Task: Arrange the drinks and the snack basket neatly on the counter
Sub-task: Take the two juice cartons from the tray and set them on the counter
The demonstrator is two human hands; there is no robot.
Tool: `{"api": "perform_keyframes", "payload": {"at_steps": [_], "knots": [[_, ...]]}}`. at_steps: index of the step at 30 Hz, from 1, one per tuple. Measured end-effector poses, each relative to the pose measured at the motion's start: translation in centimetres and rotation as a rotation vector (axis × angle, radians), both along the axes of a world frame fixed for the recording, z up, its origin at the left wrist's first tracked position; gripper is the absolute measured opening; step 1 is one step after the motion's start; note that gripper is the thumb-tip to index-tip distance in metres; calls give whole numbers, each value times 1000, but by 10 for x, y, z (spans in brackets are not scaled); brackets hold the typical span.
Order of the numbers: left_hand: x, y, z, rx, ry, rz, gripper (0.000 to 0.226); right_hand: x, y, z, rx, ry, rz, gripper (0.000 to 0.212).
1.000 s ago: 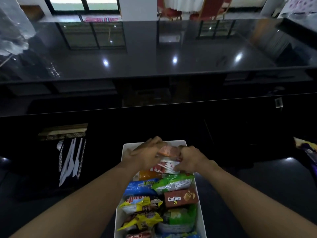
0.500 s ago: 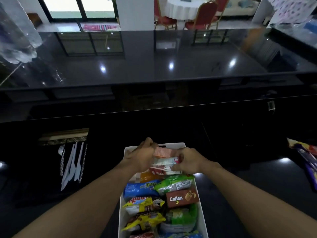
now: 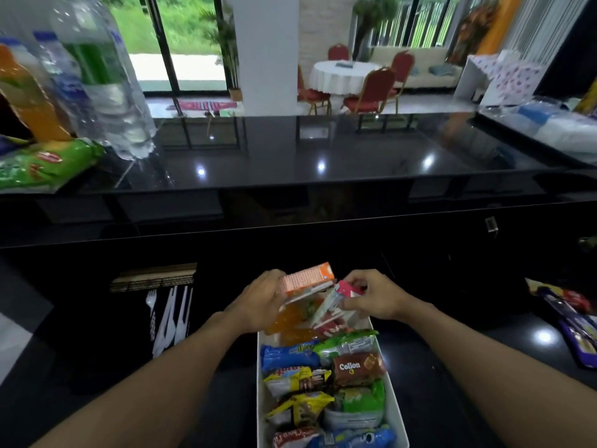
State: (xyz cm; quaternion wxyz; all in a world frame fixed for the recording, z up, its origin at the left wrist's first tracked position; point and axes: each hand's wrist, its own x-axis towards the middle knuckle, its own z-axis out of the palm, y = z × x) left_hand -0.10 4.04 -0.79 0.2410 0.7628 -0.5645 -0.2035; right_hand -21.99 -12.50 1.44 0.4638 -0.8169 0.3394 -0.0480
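Observation:
A white snack basket full of several packets stands on the lower black counter in front of me. Above its far end my left hand grips an orange carton, lifted and tilted. My right hand pinches a red-and-white carton next to it. An orange packet lies under the cartons in the basket. Water bottles and an orange drink bottle stand at the far left on the upper counter.
A green snack bag lies by the bottles. White plastic cutlery and a pack of wooden sticks lie left of the basket. Purple snack packets sit at the right edge. Wrapped packs are at the far right.
Both hands have lifted the two cartons up out of the basket's far end and drawn them apart. The camera has tilted up, so the bottles and the room beyond come into view.

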Motion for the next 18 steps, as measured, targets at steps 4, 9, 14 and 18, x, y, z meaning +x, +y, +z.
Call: {"api": "perform_keyframes", "payload": {"at_steps": [4,9,14,18], "knots": [[2,10,28,-114,82,23,28,3,6,30,46,-91,-42,28],[7,18,70,-295,115,66,25,15,14,76,34,-283,-92,23],[16,25,115,-504,106,99,22,37,21,126,40,-487,-91,17],[27,23,146,-644,50,177,24,61,20,163,22,-608,-95,17]]}}
